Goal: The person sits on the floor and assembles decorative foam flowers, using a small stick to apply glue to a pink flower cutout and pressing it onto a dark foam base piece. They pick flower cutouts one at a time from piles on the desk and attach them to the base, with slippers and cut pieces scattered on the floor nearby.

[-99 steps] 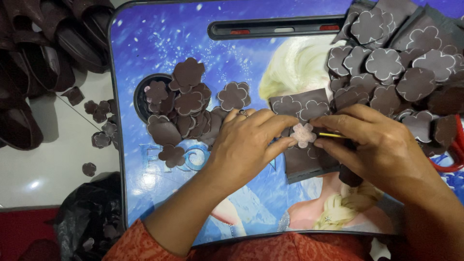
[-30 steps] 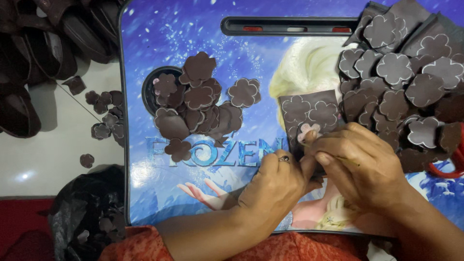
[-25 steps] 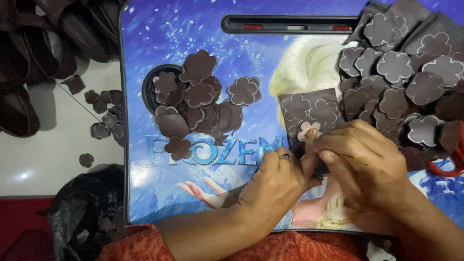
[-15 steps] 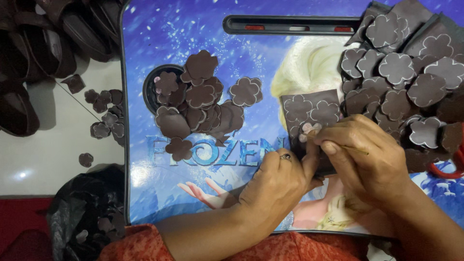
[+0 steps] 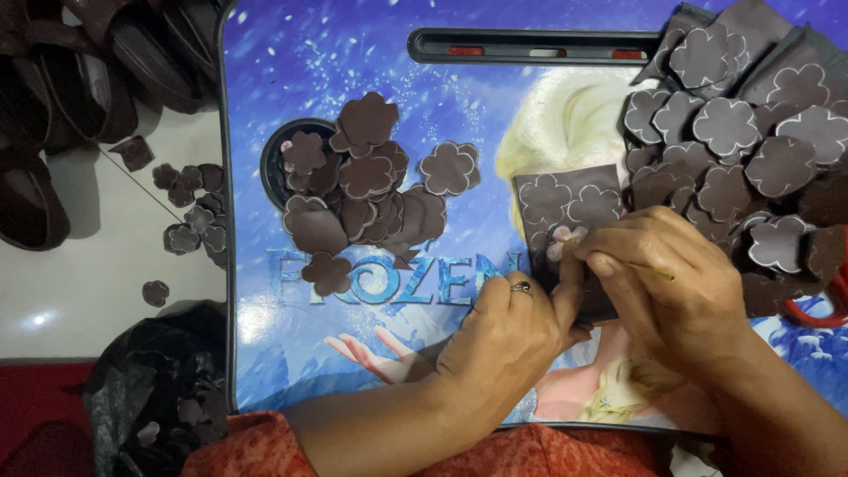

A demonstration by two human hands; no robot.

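— Two hands, has either shifted since half a second ago?
— Barely. The blue picture bench (image 5: 353, 371) and the loose brown flower cutouts (image 5: 362, 190) at centre left lie as before. The left hand (image 5: 503, 340) stays low centre, fingers clamped on the brown sheet (image 5: 565, 199). The right hand (image 5: 671, 283), fingers closed round a thin stick (image 5: 658, 272), has edged slightly left onto the pink flower piece (image 5: 564, 240).

sleeve: orange-red patterned fabric (image 5: 265, 442) | left hand (image 5: 503, 340): dark-stoned ring (image 5: 522, 286) | forearms bare
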